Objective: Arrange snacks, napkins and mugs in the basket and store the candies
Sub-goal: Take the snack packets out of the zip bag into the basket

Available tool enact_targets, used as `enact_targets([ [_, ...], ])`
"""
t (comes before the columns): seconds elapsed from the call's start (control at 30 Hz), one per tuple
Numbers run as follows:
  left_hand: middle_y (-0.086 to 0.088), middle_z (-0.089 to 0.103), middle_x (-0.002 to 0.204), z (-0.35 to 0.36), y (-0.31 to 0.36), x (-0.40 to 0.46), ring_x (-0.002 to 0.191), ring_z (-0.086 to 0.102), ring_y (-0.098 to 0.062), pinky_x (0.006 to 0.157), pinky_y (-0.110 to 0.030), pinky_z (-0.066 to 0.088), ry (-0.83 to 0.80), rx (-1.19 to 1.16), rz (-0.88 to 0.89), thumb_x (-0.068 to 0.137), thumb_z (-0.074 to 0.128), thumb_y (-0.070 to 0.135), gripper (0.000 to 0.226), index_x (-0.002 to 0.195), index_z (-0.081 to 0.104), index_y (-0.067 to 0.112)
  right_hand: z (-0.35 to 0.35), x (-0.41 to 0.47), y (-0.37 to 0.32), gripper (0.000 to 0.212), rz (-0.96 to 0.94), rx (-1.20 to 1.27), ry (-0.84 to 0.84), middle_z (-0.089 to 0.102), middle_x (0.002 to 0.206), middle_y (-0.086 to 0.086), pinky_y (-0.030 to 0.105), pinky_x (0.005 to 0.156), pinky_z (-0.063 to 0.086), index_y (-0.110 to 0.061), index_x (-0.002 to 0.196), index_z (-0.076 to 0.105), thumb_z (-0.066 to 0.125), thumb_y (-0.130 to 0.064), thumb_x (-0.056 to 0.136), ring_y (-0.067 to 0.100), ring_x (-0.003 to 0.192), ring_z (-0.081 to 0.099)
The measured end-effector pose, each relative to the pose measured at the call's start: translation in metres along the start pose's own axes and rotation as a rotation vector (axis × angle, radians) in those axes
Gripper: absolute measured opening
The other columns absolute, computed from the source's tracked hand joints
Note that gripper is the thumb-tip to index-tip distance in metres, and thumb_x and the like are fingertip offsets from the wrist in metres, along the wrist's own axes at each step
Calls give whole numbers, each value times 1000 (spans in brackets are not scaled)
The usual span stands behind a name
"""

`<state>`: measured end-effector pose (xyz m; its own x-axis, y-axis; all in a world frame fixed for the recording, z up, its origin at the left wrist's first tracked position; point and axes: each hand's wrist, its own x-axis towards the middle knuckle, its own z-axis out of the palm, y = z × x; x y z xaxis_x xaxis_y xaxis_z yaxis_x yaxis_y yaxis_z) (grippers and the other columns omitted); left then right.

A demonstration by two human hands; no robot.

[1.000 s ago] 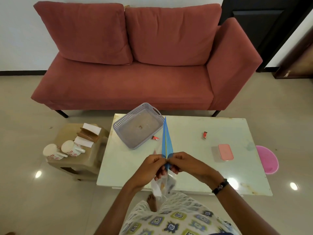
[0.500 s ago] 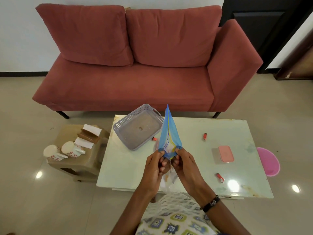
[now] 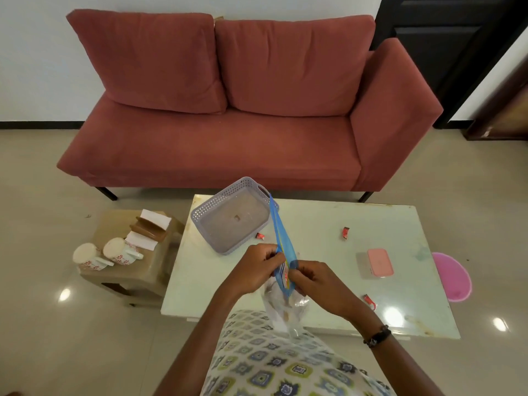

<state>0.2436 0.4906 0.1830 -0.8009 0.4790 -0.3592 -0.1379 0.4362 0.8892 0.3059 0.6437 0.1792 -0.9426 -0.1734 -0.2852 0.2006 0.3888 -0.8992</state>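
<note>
I hold a blue snack packet (image 3: 281, 238) edge-on above the white table (image 3: 314, 224). My left hand (image 3: 254, 268) and my right hand (image 3: 315, 278) both pinch its near end. A clear plastic bag (image 3: 283, 307) hangs below my hands. The grey perforated basket (image 3: 228, 218) sits on the table's far left corner, nearly empty. Three small red candies lie on the table: one beside the basket (image 3: 260, 236), one farther right (image 3: 345, 232), one near the front right (image 3: 369, 301). Two white mugs (image 3: 107, 254) and white napkins (image 3: 148, 228) rest on a low stool at left.
A pink box (image 3: 380, 262) lies on the table's right side. The brown stool (image 3: 128, 261) stands left of the table. A red sofa (image 3: 228, 115) is behind it. A pink round thing (image 3: 451, 277) sits on the floor at right.
The packet's mouth, spread wide half a second ago, is now narrower and tilted left. My hands have shifted slightly right along it, and the view has dropped a little.
</note>
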Motion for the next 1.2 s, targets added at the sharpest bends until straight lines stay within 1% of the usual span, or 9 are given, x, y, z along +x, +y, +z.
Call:
enact_targets([
  [0.17,11,42,47,15,-12,-10,44,37,-1,49,-13,32,-59,-5,10,91,49,10,38,55,46,21,-4,4,3,34,63,-167,79,33,54,0,18,50,26,-6,62,41,50,-18,92,9,50,26],
  [0.3,1,38,49,14,-17,-13,49,34,-11,53,-27,30,40,103,53,84,53,22,35,53,41,13,-5,3,9,45,63,-362,199,25,48,-1,24,47,19,-18,52,25,52,-16,88,13,48,20],
  [0.43,-5,36,50,3,-29,-16,51,32,-14,54,-32,28,160,215,58,82,54,26,36,52,38,14,-21,-1,21,45,159,-474,330,30,45,-1,25,46,24,-20,50,27,53,-19,86,19,49,25],
  [0.53,-7,41,52,4,-29,-18,52,33,-13,54,-31,29,107,254,40,85,56,25,35,56,44,7,-22,1,23,36,204,-543,261,43,55,4,30,51,31,-15,57,36,51,-26,88,23,56,38],
  [0.67,-11,49,55,9,-23,-19,53,39,-16,53,-33,33,64,284,48,85,56,28,32,61,52,7,-15,18,14,31,157,-669,219,62,80,5,28,61,39,-14,86,55,53,-45,89,21,69,49],
  [0.8,-18,65,73,4,-26,-23,63,59,-27,61,-46,49,58,362,-8,87,54,36,35,76,62,3,-7,34,6,28,23,-703,161,53,78,5,29,61,34,-10,83,57,49,-34,95,20,72,47],
  [0.93,-5,53,68,-4,-21,-23,62,50,-20,57,-34,37,137,692,-52,89,52,37,31,73,46,11,-1,33,5,27,-75,-642,56,62,83,9,31,66,38,-6,85,65,51,-28,94,22,73,51],
  [1.07,-5,65,103,2,-13,-8,92,64,-26,75,-34,49,177,908,47,92,50,39,31,108,52,12,10,28,-3,29,-134,-601,22,65,83,12,32,70,43,-6,87,67,50,-28,95,24,77,57],
  [1.2,-8,67,99,1,-13,1,90,63,-27,74,-34,47,154,941,56,98,37,36,31,101,58,14,-8,26,-3,27,-79,-608,109,64,79,9,35,68,46,-5,82,65,51,-25,93,23,73,57],
])
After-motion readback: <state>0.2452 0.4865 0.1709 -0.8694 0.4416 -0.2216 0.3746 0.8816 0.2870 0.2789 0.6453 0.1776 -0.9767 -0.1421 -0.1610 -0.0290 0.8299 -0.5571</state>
